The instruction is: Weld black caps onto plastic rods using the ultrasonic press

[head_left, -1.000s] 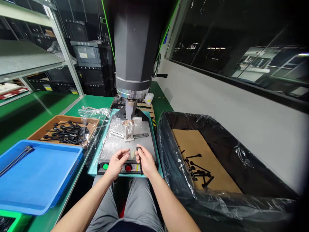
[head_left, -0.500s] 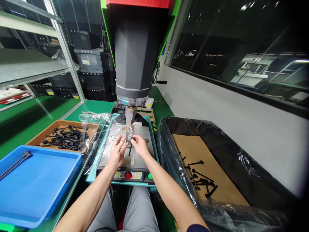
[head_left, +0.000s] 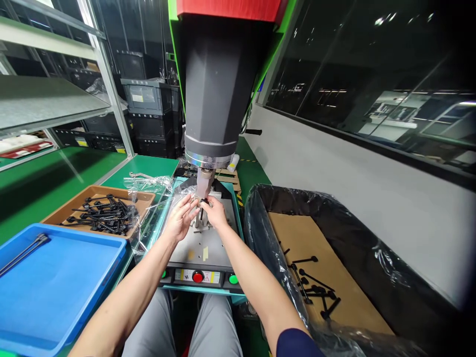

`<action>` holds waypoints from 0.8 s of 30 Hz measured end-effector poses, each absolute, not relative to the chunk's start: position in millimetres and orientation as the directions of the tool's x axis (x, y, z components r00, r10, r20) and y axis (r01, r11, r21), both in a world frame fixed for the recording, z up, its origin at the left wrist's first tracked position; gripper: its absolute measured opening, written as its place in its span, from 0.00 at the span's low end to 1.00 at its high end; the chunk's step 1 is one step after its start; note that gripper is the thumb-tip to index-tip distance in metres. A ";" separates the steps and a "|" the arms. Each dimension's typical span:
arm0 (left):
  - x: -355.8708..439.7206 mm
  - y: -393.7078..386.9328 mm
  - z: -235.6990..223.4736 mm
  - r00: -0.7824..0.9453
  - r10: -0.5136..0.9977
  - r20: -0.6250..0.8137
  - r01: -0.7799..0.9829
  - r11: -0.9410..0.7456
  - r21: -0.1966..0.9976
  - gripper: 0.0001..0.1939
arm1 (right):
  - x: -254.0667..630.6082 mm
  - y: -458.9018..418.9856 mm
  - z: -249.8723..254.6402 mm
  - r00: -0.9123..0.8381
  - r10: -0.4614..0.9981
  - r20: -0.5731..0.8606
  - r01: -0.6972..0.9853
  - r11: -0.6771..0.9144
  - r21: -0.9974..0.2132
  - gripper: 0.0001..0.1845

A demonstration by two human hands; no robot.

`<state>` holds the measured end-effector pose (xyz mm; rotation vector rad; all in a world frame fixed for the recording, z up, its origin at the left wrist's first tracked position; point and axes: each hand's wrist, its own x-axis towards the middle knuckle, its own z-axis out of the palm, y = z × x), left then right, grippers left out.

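Both my hands meet at the small fixture [head_left: 200,224] under the press horn [head_left: 204,183] of the big grey machine [head_left: 213,99]. My right hand [head_left: 215,212] pinches a thin black rod part [head_left: 201,214] that stands upright in the fixture. My left hand [head_left: 180,218] has its fingers curled beside the same part, fingertips touching the fixture area. The metal base plate [head_left: 203,248] lies below, with a red button [head_left: 197,276] and a green button [head_left: 233,279] on the front panel.
A brown tray [head_left: 143,196] with several black rod parts sits at left. A blue tray [head_left: 67,277] holding long rods is nearer. A plastic-lined bin [head_left: 334,277] with several black parts stands at right. Shelving and crates fill the back left.
Both hands moved forward from the front of the plate to the fixture under the horn, carrying the black part, which now stands upright there.
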<state>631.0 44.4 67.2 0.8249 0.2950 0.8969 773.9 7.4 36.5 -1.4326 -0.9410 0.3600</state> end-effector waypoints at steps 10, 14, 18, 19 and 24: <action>628.9 53.0 69.4 0.616 0.788 0.006 -0.516 0.397 0.759 0.20 | 791.6 16.4 39.8 0.500 0.852 0.153 0.070 0.137 -0.988 0.19; 628.3 54.1 69.9 0.621 0.784 0.001 -0.502 0.396 0.769 0.21 | 795.6 14.9 45.0 0.461 0.877 0.137 -0.003 0.156 -0.988 0.13; 630.1 51.0 67.0 0.629 0.777 0.007 -0.469 0.372 0.801 0.22 | 789.4 16.9 42.1 0.496 0.860 0.121 -0.063 0.175 -0.982 0.11; 630.7 49.7 65.5 0.634 0.773 0.014 -0.457 0.360 0.813 0.22 | 787.8 16.7 41.1 0.502 0.856 0.125 -0.074 0.186 -0.980 0.12; 634.4 39.9 58.0 0.658 0.753 0.027 -0.393 0.313 0.864 0.23 | 791.2 13.5 42.1 0.558 0.828 -0.062 -0.456 0.243 -0.856 0.16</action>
